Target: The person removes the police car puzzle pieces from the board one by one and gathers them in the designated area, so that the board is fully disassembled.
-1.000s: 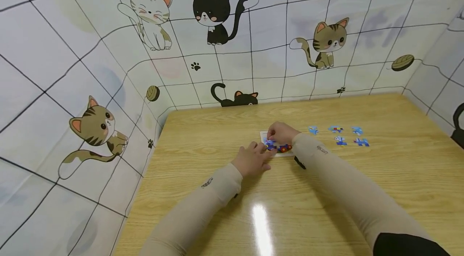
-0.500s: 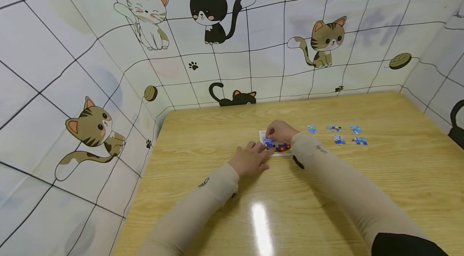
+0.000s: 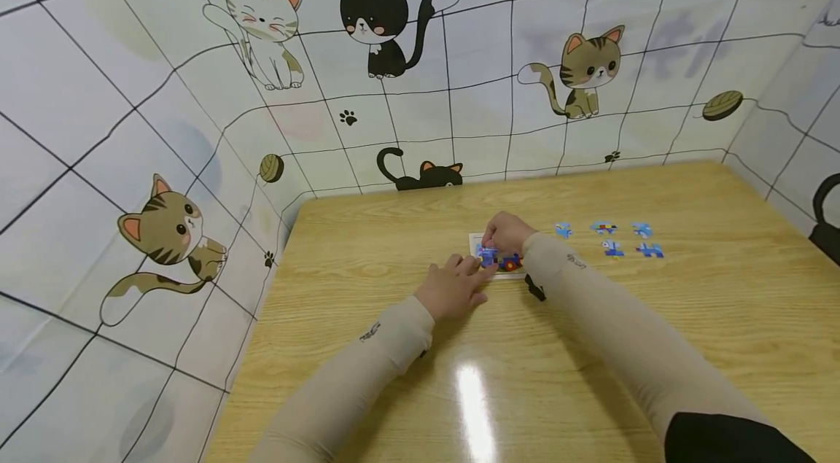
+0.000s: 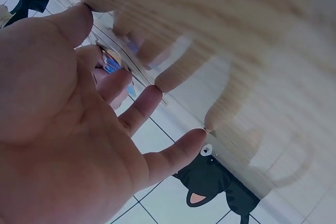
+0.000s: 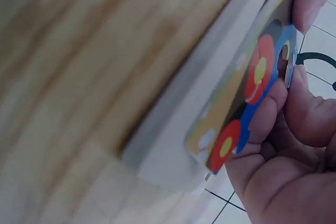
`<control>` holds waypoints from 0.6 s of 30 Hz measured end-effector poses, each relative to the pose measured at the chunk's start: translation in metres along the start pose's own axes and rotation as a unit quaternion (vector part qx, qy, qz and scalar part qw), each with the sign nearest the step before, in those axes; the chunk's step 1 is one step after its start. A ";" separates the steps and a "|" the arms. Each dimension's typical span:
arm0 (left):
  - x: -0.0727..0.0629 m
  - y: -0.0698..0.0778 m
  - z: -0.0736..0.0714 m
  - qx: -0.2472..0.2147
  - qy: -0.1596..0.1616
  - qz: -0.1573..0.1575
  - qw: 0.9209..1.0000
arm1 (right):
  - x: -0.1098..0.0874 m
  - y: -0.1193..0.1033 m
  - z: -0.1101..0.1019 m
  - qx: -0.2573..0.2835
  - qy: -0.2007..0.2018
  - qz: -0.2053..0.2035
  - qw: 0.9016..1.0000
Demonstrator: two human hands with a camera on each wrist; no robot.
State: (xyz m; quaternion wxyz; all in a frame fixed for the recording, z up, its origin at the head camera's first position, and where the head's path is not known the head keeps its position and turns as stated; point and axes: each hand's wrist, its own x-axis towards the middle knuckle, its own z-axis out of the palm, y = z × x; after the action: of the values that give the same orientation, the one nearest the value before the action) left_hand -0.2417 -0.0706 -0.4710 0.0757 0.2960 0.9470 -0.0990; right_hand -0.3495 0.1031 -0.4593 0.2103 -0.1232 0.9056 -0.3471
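Over the board [image 5: 205, 77], the right hand [image 3: 508, 233] pinches a mostly hidden piece [image 5: 291, 65].

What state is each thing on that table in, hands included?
Left hand: fingers spread, some fingertips on the table.
Right hand: fingers curled, pinching a puzzle piece.
Puzzle tray: flat, partly hidden by hands.
Red-wheeled section: lying on the tray.
Five loose pieces: lying flat, apart from one another.

White glare [image 3: 475, 415] is streaking the wooden tabletop [image 3: 525, 368]. Both wrist views are appearing dimmer, their wood grain [image 5: 94, 51] blurring.
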 end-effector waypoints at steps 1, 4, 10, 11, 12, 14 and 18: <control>0.000 0.000 -0.001 0.002 0.000 -0.001 1.000 | 0.000 -0.001 -0.001 0.003 -0.001 0.002 1.000; 0.000 0.001 -0.004 0.020 -0.001 -0.005 1.000 | 0.000 -0.003 -0.003 0.019 -0.006 0.011 1.000; 0.001 0.002 -0.007 0.048 0.002 -0.006 0.999 | -0.004 -0.007 -0.007 0.040 -0.021 0.023 0.999; 0.001 0.002 -0.007 0.047 0.005 -0.006 0.999 | -0.005 -0.007 -0.008 0.042 -0.022 0.020 0.999; 0.002 0.001 -0.006 0.047 0.007 -0.006 0.999 | -0.006 -0.007 -0.009 0.040 -0.023 0.013 0.999; 0.004 0.001 -0.003 0.038 0.007 -0.005 0.999 | -0.008 -0.005 -0.010 0.042 -0.023 0.002 0.999; 0.005 0.001 0.001 0.025 -0.006 -0.005 1.000 | -0.015 0.000 -0.015 0.066 -0.021 -0.002 0.998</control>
State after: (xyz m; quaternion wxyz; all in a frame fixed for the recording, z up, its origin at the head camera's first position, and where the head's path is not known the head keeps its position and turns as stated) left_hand -0.2448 -0.0678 -0.4734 0.0731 0.2922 0.9454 -0.1246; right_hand -0.3433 0.1172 -0.4454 0.2359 -0.1178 0.8759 -0.4040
